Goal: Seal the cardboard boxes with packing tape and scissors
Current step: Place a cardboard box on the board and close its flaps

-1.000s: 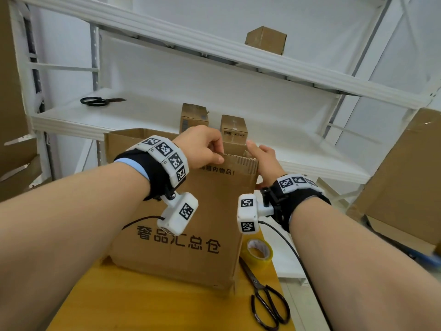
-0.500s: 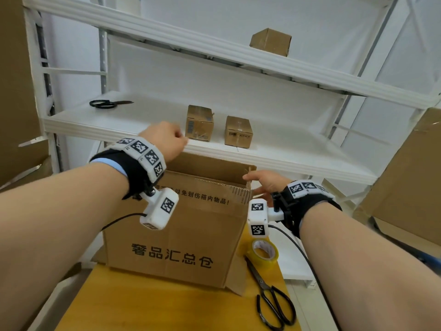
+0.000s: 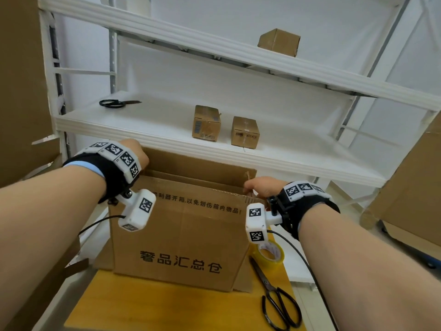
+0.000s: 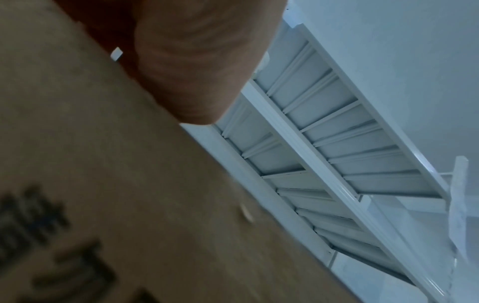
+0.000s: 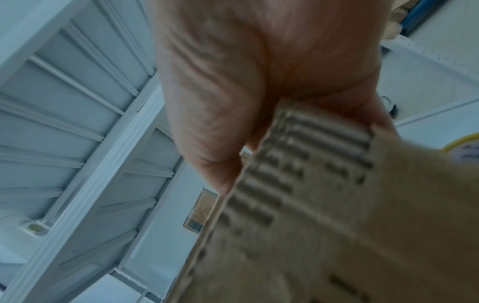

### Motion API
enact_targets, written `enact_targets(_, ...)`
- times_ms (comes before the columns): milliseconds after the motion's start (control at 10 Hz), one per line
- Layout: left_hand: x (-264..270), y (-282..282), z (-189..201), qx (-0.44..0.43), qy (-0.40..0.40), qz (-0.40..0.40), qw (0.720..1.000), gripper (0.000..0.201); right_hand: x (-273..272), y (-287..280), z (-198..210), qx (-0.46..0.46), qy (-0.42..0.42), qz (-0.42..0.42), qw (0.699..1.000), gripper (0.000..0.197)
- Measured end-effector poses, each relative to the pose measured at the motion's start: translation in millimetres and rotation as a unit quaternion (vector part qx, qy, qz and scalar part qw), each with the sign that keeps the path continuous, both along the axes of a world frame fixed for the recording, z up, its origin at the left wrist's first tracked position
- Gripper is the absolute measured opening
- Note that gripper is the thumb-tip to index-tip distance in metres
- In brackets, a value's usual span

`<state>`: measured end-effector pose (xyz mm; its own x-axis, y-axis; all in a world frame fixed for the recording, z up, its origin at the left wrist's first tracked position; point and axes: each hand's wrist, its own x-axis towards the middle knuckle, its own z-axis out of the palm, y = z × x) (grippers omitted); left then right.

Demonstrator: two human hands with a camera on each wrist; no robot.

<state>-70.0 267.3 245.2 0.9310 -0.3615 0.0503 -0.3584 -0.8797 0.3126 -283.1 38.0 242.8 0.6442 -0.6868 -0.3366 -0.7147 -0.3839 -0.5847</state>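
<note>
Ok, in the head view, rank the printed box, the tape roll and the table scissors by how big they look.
1. Printed box, easily the largest.
2. Table scissors.
3. Tape roll, partly hidden behind the wrist camera, so its rank against the scissors is unsure.

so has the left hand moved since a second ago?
Yes. The left hand went left along the big box rim, from its middle to the back-left corner.

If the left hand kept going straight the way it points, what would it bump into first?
Probably the far flap of the big brown cardboard box, which stands right in front of the left hand. Beyond it is the white metal shelf. Depth is hard to judge, so this is a guess.
</note>
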Motion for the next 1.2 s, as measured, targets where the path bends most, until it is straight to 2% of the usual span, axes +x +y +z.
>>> enact_targets(100,-3.7,1.3,10.3,-0.028,0.004,-0.002,1.000,0.023,12.4,-7.1,10.5,-0.147,0.041,0.085,0.985,0.022)
enact_targets(200,-5.5,4.0,6.4,-0.039,0.033,-0.037,0.998,0.027,14.6,-7.6,13.4,-0.201,0.057,0.106,0.972,0.028)
enact_targets(300,-16.2,4.4,-7.5,-0.065,0.065,-0.060,0.994,0.041,13.1,-9.2,0.3,-0.173,0.062,0.071,0.980,0.030)
enact_targets(400,-18.2,6.6,-12.2,-0.085,0.078,-0.071,0.991,0.048,7.5,-6.9,-4.7,-0.179,0.064,0.071,0.979,0.030)
enact_targets(500,-17.3,9.0,-8.7,-0.084,0.094,-0.076,0.989,0.026,7.7,-12.6,-3.8,-0.154,0.035,0.044,0.986,0.031)
enact_targets(600,-7.8,6.9,-10.7,-0.063,0.116,-0.083,0.988,0.048,7.9,-19.9,-2.5,-0.117,0.009,0.021,0.993,0.028)
enact_targets(700,-2.9,5.3,-13.3,-0.069,0.123,-0.063,0.988,0.056,4.8,-25.6,-4.4,-0.104,0.006,0.016,0.994,0.027)
enact_targets(800,-6.6,5.3,-15.6,-0.049,0.165,-0.045,0.984,0.073,3.6,-32.9,-9.5,-0.055,-0.026,-0.013,0.998,0.022)
enact_targets(900,-13.6,4.8,-17.6,-0.057,0.222,-0.038,0.973,0.081,0.3,-35.2,-11.9,-0.020,-0.046,-0.027,0.998,0.048)
enact_targets(1000,-16.7,1.7,-15.0,-0.067,0.221,-0.056,0.971,0.077,-5.1,-33.4,-13.1,0.011,-0.081,-0.039,0.996,0.055)
enact_targets(1100,-15.9,1.3,-14.4,-0.066,0.216,-0.063,0.972,0.077,-9.8,-30.9,-11.0,0.026,-0.148,-0.076,0.986,0.053)
enact_targets(1200,-13.7,2.5,-17.4,-0.063,0.215,-0.063,0.972,0.078,-11.3,-26.1,-7.4,0.065,-0.164,-0.086,0.980,0.064)
